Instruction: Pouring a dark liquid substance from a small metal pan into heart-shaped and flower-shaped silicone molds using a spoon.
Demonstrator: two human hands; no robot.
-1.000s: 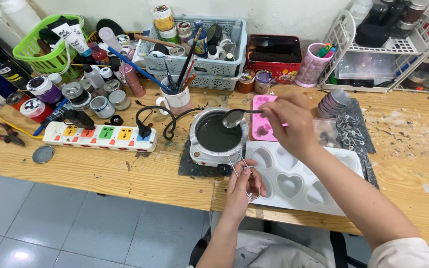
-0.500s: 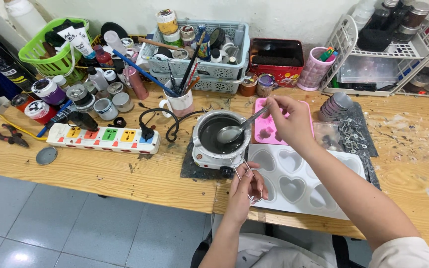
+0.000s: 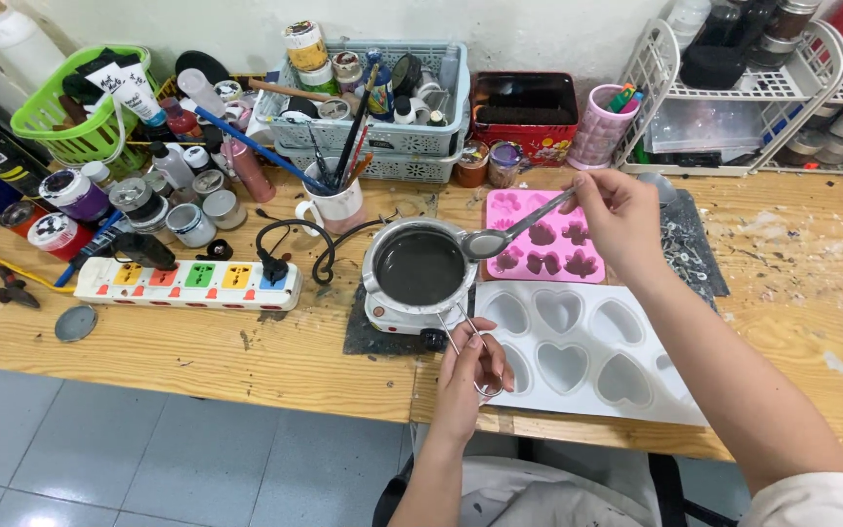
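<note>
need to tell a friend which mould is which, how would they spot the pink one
Start at the round melting pot mid-table. The pink mould lies just right of it, behind the white mould. It is smaller, bright pink, with little flower-like hollows, not large hearts.

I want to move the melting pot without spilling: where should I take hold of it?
Grip the pot by its thin wire handle, coming from the near table edge, where the left hand holds it. The handle juts out towards the person, clear of the dark liquid.

Left of my right hand point(image 3: 622, 215) sits the pot point(image 3: 420, 268); the small mold point(image 3: 539, 236) lies just below it, the heart mold point(image 3: 578, 346) nearer me, beside my left hand point(image 3: 470, 366).
</note>
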